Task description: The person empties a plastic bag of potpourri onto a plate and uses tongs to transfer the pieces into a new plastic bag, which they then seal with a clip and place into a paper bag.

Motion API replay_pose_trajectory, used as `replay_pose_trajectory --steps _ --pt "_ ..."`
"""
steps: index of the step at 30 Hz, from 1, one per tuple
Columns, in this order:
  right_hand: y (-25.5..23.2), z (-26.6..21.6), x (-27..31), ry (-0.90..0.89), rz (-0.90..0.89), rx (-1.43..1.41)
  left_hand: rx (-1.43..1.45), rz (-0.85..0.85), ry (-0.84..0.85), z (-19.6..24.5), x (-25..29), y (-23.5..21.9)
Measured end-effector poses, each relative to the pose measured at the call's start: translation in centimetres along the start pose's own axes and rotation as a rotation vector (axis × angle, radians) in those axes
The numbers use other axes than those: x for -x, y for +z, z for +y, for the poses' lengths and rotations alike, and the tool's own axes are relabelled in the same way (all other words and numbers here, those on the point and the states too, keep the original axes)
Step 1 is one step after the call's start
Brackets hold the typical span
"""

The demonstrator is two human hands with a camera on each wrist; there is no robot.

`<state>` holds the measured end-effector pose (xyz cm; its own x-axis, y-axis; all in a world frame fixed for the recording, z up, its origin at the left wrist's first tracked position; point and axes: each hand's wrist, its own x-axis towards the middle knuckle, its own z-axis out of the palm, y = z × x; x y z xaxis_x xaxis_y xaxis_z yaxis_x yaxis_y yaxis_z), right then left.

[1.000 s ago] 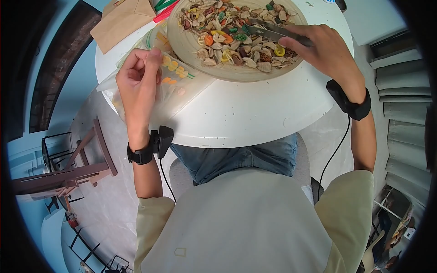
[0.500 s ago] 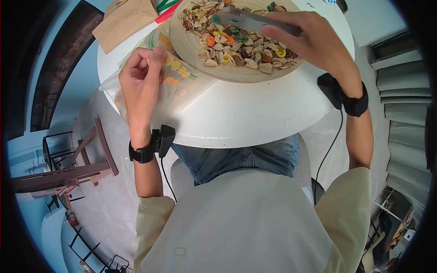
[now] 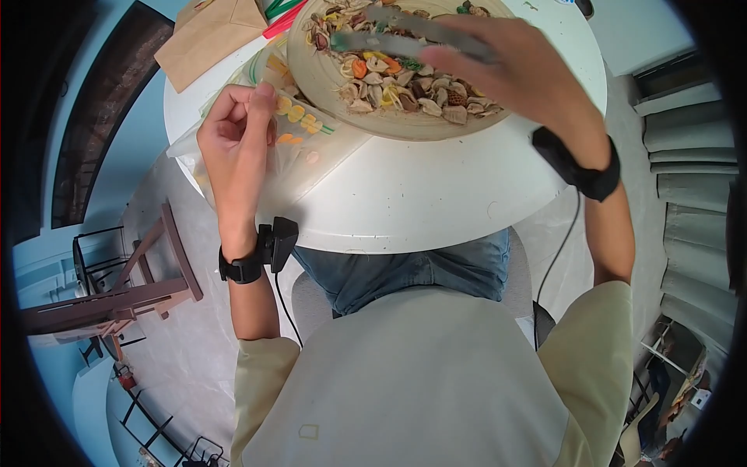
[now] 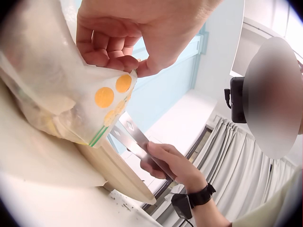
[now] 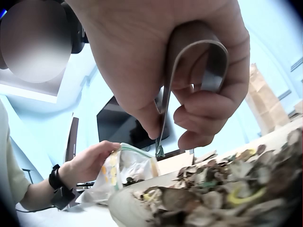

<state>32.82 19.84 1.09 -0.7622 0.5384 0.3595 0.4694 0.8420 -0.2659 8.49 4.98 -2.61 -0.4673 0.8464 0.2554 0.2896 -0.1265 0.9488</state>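
Observation:
My left hand [image 3: 237, 152] pinches the top edge of a clear zip bag [image 4: 61, 90] between thumb and fingers. This bag has orange dots and a green zip line, and loose dried bits show inside it. Metal tongs [image 5: 196, 35] are gripped in my right hand [image 3: 529, 74], blurred in the head view. A small green piece [image 5: 160, 150] shows at a tong tip. Below the tongs, a round shallow tray [image 3: 436, 134] holds a heap of dried potpourri [image 3: 440, 105] in beige, brown, orange, yellow and green. The bag leans against the tray's left rim.
A brown paper bag [image 3: 210, 47] lies at the back left of the round white table [image 3: 420, 194], with red and green strips [image 3: 284, 19] beside it. Dark crumbs are scattered along the tabletop. Brown wooden furniture [image 3: 167, 257] stands on the floor to the left.
My right hand has swung the tongs leftward across the tray toward the bag, with the green piece now at a tip. My left hand keeps its hold on the bag.

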Motion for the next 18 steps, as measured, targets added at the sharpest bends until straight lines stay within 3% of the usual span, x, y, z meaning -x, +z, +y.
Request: replay_pose_trajectory --steps 3,6,10,12,18 --pt "-0.7 4.0 2.6 0.048 0.072 -0.01 -0.009 -0.001 0.004 -0.4 -0.1 0.0" --pt "-2.0 4.1 4.3 0.289 -0.074 -0.002 -0.027 -0.011 0.001 -0.6 -0.2 0.0" --pt "-1.6 3.5 4.8 0.314 -0.13 0.1 0.017 -0.032 0.012 -0.8 -0.2 -0.1" --pt "-1.4 3.6 4.3 0.218 -0.099 0.123 0.016 -0.017 0.003 -0.5 -0.1 0.1" --pt "-1.3 4.1 3.8 0.168 -0.072 0.027 -0.024 -0.011 0.0 -0.6 -0.1 -0.2"
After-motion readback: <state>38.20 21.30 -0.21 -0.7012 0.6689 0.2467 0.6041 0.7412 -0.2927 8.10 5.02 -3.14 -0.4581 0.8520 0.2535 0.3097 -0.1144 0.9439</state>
